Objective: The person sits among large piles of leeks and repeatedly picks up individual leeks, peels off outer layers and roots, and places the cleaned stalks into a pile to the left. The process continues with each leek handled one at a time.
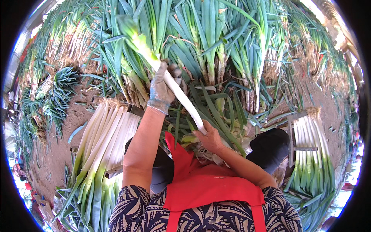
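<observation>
A long green onion (181, 92) slants across the middle of the view, its white shaft peeled smooth and its green top blurred at the upper left. My left hand (163, 87), in a worn, dirty glove, grips the shaft around its upper part. Bare fingers of my right hand (211, 137) close around the lower white end; any roots there are hidden or gone. Beneath the shaft lies a heap of loose green leaves and peelings (220, 113), reaching to the red apron (214, 191) on my lap.
Peeled green onions lie side by side on a wooden rack (114, 171) at left and another rack (305, 148) at right. Unpeeled onions with soil on them (210, 52) stand ahead. A leafy bundle (62, 82) rests on the dirt floor (47, 159). My knee (269, 148) borders the right rack.
</observation>
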`<action>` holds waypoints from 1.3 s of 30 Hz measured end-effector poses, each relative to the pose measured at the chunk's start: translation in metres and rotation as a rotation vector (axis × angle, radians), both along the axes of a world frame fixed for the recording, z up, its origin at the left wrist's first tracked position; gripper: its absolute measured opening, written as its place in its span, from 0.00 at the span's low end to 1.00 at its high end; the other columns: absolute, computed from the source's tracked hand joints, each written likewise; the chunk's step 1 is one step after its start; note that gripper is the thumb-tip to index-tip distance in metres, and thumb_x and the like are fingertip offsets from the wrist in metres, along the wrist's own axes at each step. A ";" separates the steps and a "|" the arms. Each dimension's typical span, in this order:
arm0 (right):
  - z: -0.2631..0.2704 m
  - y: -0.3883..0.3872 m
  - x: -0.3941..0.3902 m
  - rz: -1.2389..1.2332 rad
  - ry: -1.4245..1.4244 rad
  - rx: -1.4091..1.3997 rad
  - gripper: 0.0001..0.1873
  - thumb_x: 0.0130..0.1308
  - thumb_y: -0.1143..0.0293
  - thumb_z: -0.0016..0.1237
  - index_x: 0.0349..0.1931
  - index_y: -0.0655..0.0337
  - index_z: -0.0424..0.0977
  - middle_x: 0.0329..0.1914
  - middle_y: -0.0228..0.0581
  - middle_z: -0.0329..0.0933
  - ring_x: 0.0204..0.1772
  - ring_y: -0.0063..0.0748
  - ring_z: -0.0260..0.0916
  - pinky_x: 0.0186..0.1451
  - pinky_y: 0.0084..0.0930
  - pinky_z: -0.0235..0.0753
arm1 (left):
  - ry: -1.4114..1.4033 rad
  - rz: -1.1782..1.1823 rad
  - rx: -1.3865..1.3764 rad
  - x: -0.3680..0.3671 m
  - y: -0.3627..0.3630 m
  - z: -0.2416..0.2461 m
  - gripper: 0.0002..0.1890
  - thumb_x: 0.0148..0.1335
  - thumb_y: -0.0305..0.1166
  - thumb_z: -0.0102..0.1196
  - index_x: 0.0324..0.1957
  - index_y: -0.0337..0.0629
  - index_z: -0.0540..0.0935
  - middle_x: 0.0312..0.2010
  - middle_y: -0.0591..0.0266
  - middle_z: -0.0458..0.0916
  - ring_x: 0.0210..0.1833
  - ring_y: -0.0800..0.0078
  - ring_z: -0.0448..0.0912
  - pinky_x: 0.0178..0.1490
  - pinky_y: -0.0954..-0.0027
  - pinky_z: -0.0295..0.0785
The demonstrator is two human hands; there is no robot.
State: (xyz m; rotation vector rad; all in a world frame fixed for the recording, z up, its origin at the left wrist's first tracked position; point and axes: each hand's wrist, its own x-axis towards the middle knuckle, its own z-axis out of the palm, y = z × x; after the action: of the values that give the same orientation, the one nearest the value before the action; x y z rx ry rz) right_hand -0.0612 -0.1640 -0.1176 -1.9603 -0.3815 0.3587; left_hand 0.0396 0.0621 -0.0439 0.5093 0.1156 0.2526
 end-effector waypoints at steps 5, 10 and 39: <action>0.010 -0.009 0.027 -0.009 0.078 0.212 0.29 0.63 0.61 0.54 0.61 0.67 0.63 0.47 0.47 0.77 0.49 0.35 0.75 0.53 0.29 0.72 | 0.027 -0.069 0.092 -0.005 -0.007 0.001 0.14 0.65 0.45 0.55 0.46 0.48 0.76 0.31 0.67 0.76 0.27 0.77 0.71 0.26 0.77 0.68; 0.068 0.008 0.103 -0.018 0.008 0.494 0.23 0.65 0.69 0.52 0.58 0.69 0.67 0.47 0.43 0.77 0.50 0.26 0.73 0.55 0.23 0.71 | 0.195 -0.146 0.328 -0.017 -0.046 0.009 0.11 0.64 0.41 0.56 0.43 0.48 0.76 0.28 0.69 0.77 0.26 0.77 0.75 0.27 0.75 0.70; 0.113 0.001 0.154 -0.121 0.087 0.147 0.13 0.53 0.66 0.53 0.29 0.70 0.79 0.18 0.31 0.73 0.24 0.19 0.64 0.30 0.24 0.68 | 0.126 -0.457 0.594 -0.037 -0.093 -0.004 0.10 0.58 0.32 0.62 0.39 0.41 0.76 0.24 0.63 0.79 0.20 0.77 0.76 0.22 0.74 0.71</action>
State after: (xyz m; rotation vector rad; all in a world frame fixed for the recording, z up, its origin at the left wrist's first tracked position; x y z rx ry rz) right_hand 0.0932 -0.1632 -0.0044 -1.8082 -0.2258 0.3274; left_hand 0.0023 -0.0309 -0.0479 1.1229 0.0414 -0.2053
